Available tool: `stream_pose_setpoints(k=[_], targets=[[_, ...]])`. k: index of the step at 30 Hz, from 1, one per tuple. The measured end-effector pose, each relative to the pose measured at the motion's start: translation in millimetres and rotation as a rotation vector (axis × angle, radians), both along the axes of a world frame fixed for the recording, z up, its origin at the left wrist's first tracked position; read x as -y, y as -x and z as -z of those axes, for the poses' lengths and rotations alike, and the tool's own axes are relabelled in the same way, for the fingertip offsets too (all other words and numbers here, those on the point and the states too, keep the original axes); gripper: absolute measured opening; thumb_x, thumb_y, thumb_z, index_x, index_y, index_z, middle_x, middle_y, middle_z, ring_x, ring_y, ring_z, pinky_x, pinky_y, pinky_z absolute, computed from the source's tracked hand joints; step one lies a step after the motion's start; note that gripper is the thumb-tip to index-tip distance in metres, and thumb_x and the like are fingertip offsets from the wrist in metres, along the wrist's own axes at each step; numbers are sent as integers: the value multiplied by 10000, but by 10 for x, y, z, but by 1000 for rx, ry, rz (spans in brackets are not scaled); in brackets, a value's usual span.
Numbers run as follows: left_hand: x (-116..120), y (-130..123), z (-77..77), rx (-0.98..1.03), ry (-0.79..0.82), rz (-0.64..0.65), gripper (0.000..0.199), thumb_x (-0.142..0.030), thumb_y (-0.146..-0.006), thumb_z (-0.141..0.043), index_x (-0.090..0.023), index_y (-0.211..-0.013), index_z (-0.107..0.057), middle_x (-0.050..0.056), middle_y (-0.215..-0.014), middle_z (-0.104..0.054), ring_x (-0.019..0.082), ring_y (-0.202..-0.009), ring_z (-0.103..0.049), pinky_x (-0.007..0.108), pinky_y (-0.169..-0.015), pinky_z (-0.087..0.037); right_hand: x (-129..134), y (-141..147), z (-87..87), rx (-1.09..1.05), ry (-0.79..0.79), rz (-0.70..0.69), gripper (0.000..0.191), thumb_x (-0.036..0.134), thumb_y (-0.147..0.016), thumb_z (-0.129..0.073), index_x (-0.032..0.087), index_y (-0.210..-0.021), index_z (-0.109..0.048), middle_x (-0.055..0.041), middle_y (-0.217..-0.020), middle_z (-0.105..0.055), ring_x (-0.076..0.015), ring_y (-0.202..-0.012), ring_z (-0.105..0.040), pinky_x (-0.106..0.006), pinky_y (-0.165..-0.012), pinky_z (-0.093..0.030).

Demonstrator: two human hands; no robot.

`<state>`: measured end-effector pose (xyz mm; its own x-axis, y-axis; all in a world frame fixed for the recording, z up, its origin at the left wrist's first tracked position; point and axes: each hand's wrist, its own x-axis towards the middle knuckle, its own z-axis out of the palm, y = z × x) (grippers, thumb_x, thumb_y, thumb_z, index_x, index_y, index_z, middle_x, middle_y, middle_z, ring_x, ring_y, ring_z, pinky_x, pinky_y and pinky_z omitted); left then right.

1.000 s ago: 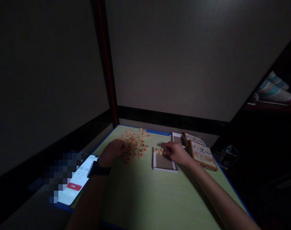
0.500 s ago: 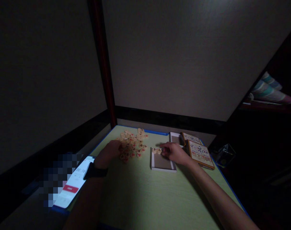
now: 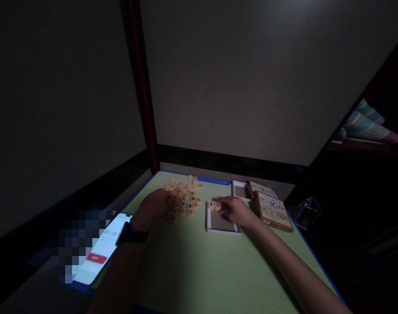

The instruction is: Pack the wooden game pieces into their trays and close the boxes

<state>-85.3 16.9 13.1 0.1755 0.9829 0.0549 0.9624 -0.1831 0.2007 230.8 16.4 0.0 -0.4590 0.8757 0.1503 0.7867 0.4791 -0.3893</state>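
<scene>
Round wooden Chinese chess pieces (image 3: pixel 185 192) with red or dark characters lie in a loose heap at the table's back left. My left hand (image 3: pixel 153 207), with a dark watch (image 3: pixel 133 234) at its wrist, reaches over the heap's left side. Its fingers bend down among the pieces, and their tips are hidden. A shallow white-rimmed box tray (image 3: pixel 222 221) holds two pieces (image 3: pixel 214 205) side by side in its far left corner. My right hand (image 3: pixel 236 210) is over the tray's far right side, fingers curled together against the right-hand piece. Anything between those fingertips is hidden.
Another open tray (image 3: pixel 241 190) sits behind, beside two printed box lids (image 3: pixel 275 210) on the right. A lit phone (image 3: pixel 102 250) showing a timer lies at the left edge of the green table (image 3: pixel 199 270). Walls stand close behind and left.
My right hand has lowered and shifted slightly left, its fingers drawing together beside the pieces in the tray. My left hand has moved slightly right over the heap.
</scene>
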Motion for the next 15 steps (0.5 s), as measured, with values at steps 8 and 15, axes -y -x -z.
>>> stream_pose_setpoints(k=[8,15], targets=[[18,-25,-50,-3,-51,-8,285,-240,-917,-446,-188,-946,-725,96,-1021,-706,220,-938,-634,306,-790,-455,-17,-19,22,-17,3,-12,505,88,-742,-628,173,-1234,-701,-76,-995,-752,-199,-854,-672,-264,-782,-472],[50,-52,-77,-35,-56,-57,242,-220,-892,-497,-185,-918,-735,94,-1015,-731,225,-954,-644,312,-821,-463,-24,-36,2,-42,38,22,489,101,-757,-631,174,-1236,-699,-74,-962,-754,-201,-836,-677,-276,-773,-482]])
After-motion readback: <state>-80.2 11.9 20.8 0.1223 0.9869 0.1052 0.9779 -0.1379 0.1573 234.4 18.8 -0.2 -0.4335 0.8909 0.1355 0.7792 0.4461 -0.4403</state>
